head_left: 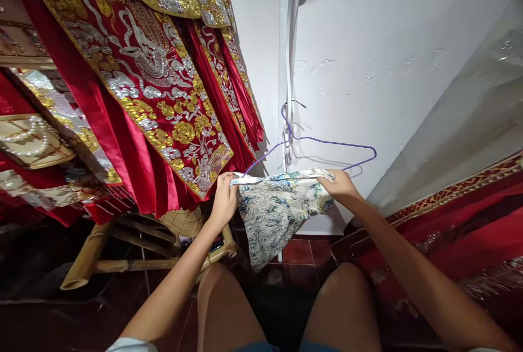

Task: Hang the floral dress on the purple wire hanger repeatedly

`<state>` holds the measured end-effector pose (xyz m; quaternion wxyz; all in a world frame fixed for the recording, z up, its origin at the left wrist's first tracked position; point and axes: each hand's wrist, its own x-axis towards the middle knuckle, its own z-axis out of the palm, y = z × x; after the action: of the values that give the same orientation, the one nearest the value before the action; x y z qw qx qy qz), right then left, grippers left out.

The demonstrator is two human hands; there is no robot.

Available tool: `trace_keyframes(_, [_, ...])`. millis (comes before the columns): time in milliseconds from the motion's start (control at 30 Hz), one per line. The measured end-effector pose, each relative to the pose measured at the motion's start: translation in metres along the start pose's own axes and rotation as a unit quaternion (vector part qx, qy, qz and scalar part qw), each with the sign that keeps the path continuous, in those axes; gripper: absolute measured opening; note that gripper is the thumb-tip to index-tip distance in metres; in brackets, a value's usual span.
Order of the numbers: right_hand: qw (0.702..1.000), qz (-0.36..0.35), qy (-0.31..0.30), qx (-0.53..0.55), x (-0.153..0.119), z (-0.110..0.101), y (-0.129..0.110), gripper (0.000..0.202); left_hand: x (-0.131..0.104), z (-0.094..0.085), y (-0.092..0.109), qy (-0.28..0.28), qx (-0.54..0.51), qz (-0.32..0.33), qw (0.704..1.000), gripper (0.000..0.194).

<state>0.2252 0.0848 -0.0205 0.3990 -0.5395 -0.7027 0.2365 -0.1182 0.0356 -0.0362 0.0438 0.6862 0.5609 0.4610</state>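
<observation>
A white garment with a blue and yellow floral print (273, 210) hangs stretched between my hands in front of the wall. My left hand (224, 196) pinches its top edge at the left end. At the right end, my right hand (337, 186) grips the same edge. Just behind the fabric is a purple wire hanger (330, 143), its hook caught near a metal piece on the white post. The hanger's lower part is hidden by the garment, so whether the cloth is attached to it cannot be told.
Red costumes with gold and silver sequins (180, 107) hang at the left, above a bamboo frame (122, 266). A white post (288, 58) stands against the white wall (368, 41). Red fabric with gold trim (457, 243) lies at the right.
</observation>
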Motion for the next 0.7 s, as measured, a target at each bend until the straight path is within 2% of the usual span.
trace_keyframes(67, [1.000,0.023,-0.009,0.012,-0.008,-0.006,-0.007,0.025,0.013,0.002,0.015,0.042,-0.054,0.019,0.997,0.022])
trace_keyframes(133, [0.997,0.055,-0.038,0.035,-0.015,-0.007,-0.015,0.022,0.030,0.001,0.031,0.056,-0.101,0.031,0.993,0.020])
trace_keyframes(200, [0.994,0.065,-0.070,0.053,-0.022,-0.005,-0.023,0.022,0.048,0.000,0.045,0.020,-0.113,0.025,0.993,0.015])
trace_keyframes(300, [0.994,0.014,-0.081,0.069,-0.035,-0.006,-0.031,0.023,0.065,0.000,0.053,-0.044,-0.101,0.004,0.994,0.011])
trace_keyframes(333, [0.995,-0.006,-0.063,0.075,-0.039,-0.009,-0.031,0.027,0.068,0.001,0.052,-0.050,-0.109,-0.001,0.993,0.014])
trace_keyframes(400, [0.996,-0.020,0.003,0.086,-0.044,-0.019,-0.029,0.054,0.069,0.002,0.050,-0.055,-0.147,-0.003,0.988,0.017])
trace_keyframes(467, [0.994,-0.004,0.081,0.076,-0.042,-0.034,-0.023,0.086,0.069,0.001,0.048,-0.081,-0.189,-0.011,0.979,0.021])
trace_keyframes(533, [0.991,0.016,0.131,0.029,-0.032,-0.049,-0.015,0.104,0.071,-0.002,0.050,-0.114,-0.220,-0.023,0.969,0.025])
trace_keyframes(600, [0.988,0.025,0.144,-0.045,-0.016,-0.062,-0.008,0.105,0.074,-0.008,0.054,-0.145,-0.237,-0.032,0.960,0.027])
trace_keyframes(700, [0.984,0.030,0.113,-0.137,0.005,-0.076,-0.003,0.074,0.079,-0.019,0.057,-0.178,-0.265,-0.059,0.946,0.029])
